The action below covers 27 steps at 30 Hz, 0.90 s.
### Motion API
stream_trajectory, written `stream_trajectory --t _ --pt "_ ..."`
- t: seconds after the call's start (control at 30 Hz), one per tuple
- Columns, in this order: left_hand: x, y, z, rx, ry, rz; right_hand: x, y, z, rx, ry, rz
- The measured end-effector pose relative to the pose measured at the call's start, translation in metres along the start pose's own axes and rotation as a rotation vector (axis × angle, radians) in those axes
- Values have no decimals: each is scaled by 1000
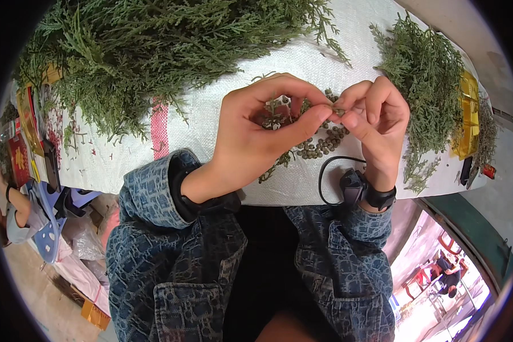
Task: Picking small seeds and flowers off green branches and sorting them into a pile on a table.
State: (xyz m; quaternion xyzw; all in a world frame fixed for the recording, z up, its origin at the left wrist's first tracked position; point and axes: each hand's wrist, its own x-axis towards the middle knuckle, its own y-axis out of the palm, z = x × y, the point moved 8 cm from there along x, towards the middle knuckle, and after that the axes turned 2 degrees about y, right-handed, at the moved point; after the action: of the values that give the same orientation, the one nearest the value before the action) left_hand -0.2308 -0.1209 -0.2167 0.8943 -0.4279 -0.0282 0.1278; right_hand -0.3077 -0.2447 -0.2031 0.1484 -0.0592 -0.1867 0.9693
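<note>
My left hand [262,125] and my right hand [382,111] meet above the white woven sheet [211,108]. Thumb and forefinger of each are pinched together on a small green sprig [338,112], whose ends the fingertips partly hide. Below them lies a cluster of round grey-green berries [319,147], loose on the sheet. More leafy evergreen bits [276,117] show through the gap in my left hand's curled fingers; whether they join the held sprig I cannot tell. A black device with a looped cord [352,185] hangs by my right wrist.
A large heap of evergreen branches [171,51] covers the far left, and a smaller bunch [422,80] lies at the right beside a yellow clear container [467,114]. Boxes and a blue plastic chair [47,228] stand at the left, near another person's arm [20,205].
</note>
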Motion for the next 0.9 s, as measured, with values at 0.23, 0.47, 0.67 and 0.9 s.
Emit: stream_trajectory --t 0.23,0.47,0.67,0.9 --pt "0 -2 -4 134 18 48 0 1 -2 -40 -14 -6" --pt "1 -5 -15 203 186 -68 1 2 0 -117 -42 -5" --pt "1 -4 -13 232 141 -51 1 -2 -1 -183 -11 -34" --pt "2 -4 -15 261 157 -46 1 -4 -2 -189 -49 -69"
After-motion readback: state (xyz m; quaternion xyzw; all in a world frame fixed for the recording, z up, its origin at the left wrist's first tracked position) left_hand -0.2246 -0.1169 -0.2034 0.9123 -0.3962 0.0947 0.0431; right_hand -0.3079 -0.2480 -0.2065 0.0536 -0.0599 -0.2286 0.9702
